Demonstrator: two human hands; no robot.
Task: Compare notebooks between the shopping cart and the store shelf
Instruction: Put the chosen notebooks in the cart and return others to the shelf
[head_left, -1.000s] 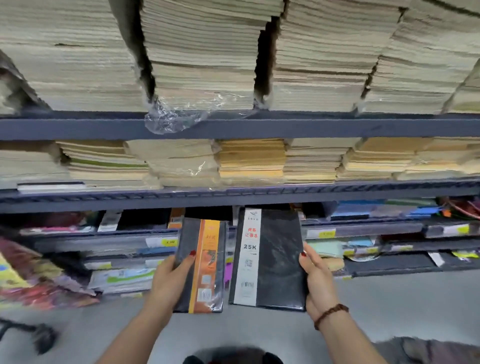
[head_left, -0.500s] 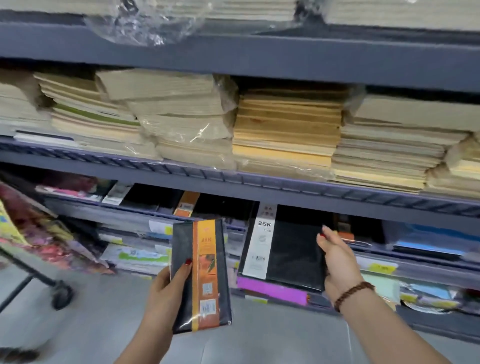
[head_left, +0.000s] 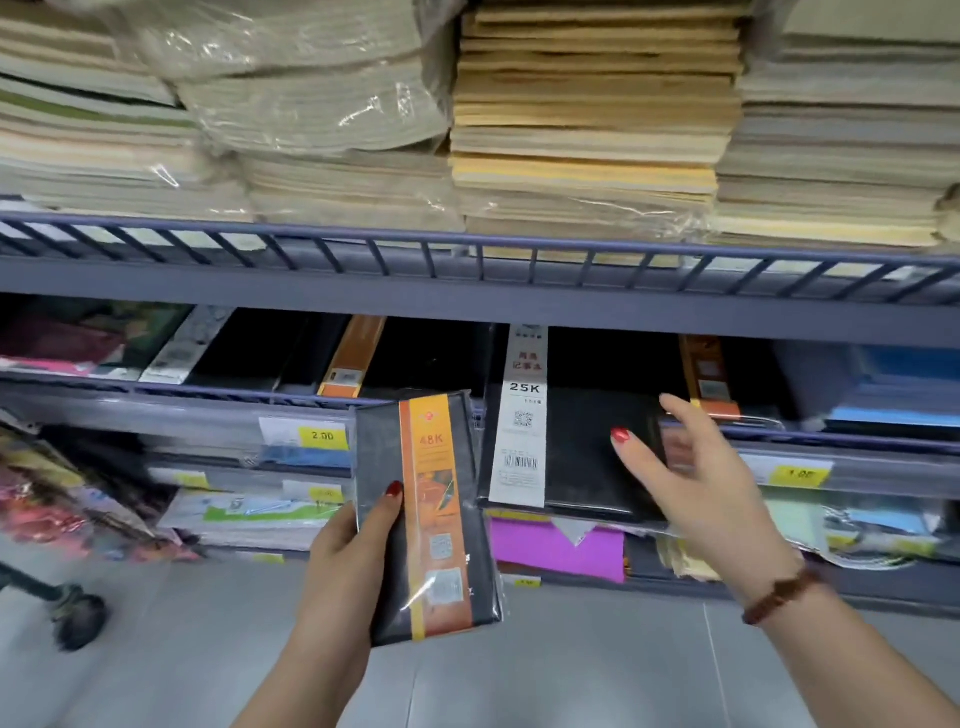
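My left hand (head_left: 353, 540) grips a small dark notebook (head_left: 434, 519) with an orange "48K" band, wrapped in plastic, held upright in front of the shelf. A larger black notebook (head_left: 582, 447) with a white "25K" band lies on the sloped shelf tier (head_left: 208, 410), just right of the small one. My right hand (head_left: 696, 478) hovers over the right part of the black notebook with fingers spread, holding nothing; whether the thumb touches the cover is unclear.
Above, a blue-grey wire shelf (head_left: 467, 260) carries tall stacks of paper notebooks (head_left: 587, 119), some in plastic wrap. Yellow price tags (head_left: 322, 435) line the lower tiers. A purple notebook (head_left: 556, 548) lies below. A cart wheel (head_left: 78, 621) stands on the grey floor at left.
My right hand has let go of the black 25K notebook, which now lies on the shelf tier. The view has moved closer to the shelf. My left hand still holds the 48K notebook.
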